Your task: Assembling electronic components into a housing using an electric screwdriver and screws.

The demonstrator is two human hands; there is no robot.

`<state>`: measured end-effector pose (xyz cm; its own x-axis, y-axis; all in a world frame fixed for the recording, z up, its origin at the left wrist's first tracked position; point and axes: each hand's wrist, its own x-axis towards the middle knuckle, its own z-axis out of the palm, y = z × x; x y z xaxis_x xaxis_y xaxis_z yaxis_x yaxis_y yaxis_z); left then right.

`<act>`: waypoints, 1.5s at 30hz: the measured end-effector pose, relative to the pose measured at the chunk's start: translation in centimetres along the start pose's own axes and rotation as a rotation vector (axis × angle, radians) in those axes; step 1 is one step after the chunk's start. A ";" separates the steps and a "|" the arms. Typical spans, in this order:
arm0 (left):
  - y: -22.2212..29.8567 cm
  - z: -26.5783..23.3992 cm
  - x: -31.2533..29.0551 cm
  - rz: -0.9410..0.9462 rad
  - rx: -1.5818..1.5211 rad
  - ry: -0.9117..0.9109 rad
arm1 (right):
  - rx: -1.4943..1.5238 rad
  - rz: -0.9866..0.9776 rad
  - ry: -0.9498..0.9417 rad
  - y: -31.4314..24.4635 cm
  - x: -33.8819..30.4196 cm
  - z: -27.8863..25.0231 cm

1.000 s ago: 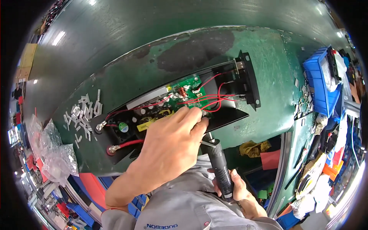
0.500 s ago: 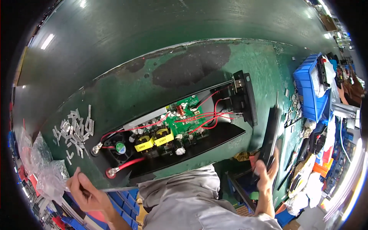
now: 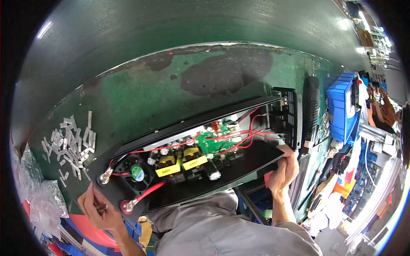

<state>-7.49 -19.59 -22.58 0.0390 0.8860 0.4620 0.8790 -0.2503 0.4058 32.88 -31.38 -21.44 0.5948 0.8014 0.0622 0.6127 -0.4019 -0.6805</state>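
Note:
An open power inverter point(image 3: 239, 164) lies across the bench in front of me, its black metal case tilted toward me. Inside are a green circuit board point(image 3: 213, 143), yellow-wrapped transformers point(image 3: 194, 162), red wires and a black fan point(image 3: 136, 173). Two ring-lugged terminals stick out at its left end. My right hand point(image 3: 284, 170) grips the near edge of the case by the right end panel, thumb and fingers closed. At the left end, my left hand point(image 3: 100, 209) has curled fingers against the end plate's corner; something small and dark between them cannot be made out.
Right of the inverter lies a black electric screwdriver point(image 3: 313, 106). Beyond it stands a blue bin point(image 3: 341, 104). Small pale metal strips point(image 3: 70, 145) are heaped at the left, near clear plastic bags point(image 3: 45, 200). Another person's hand point(image 3: 378, 111) shows at the far right.
The dark tool in my right hand now lies on the bench, and that hand has moved left onto the case. The inverter has tilted toward me. My left hand has come against its end.

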 end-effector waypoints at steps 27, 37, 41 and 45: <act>-3.1 -5.1 3.9 -0.387 -0.111 -0.050 | 0.057 -0.400 0.133 1.8 0.5 2.9; -2.3 -2.1 2.8 -0.209 0.145 -0.053 | 0.035 -0.440 0.187 0.2 0.4 2.9; -2.8 -2.8 3.2 -0.121 -0.106 0.014 | 0.361 -0.263 0.213 -1.8 -1.3 2.2; 5.8 -5.8 4.1 0.051 -0.324 -0.115 | 0.556 -0.362 -0.047 -6.9 -4.0 0.1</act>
<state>-4.93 -19.70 -13.78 0.1483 0.9026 0.4041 0.6789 -0.3900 0.6221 26.21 -31.79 -17.11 0.3712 0.8664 0.3341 0.4025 0.1741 -0.8987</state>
